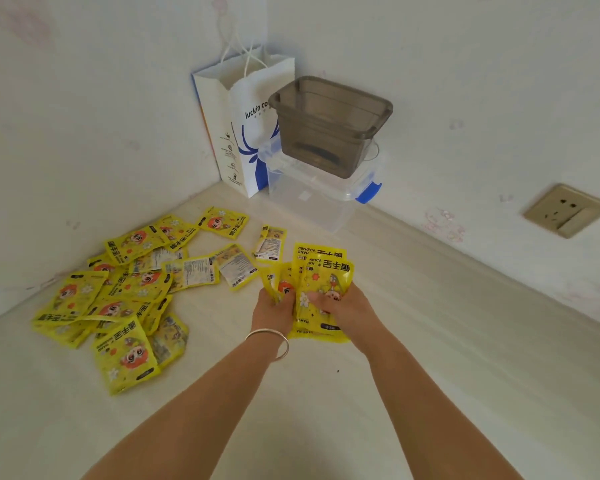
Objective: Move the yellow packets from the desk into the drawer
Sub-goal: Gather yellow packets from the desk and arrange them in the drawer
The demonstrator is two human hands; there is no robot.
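Observation:
Several yellow hand-warmer packets (125, 292) lie scattered on the pale desk (430, 358), mostly at the left near the wall. My right hand (347, 311) grips a stack of yellow packets (321, 271), thumb on top. My left hand (274, 306), with a silver bangle on its wrist, pinches a further packet (274, 278) right beside that stack. One packet (271, 243) lies alone just beyond my hands. No drawer is in view.
In the back corner stands a white paper bag (243, 133) with blue print. Beside it a grey plastic tub (329, 123) sits on a clear lidded box (312, 192) with blue clips. A wall socket (565, 209) is at the right.

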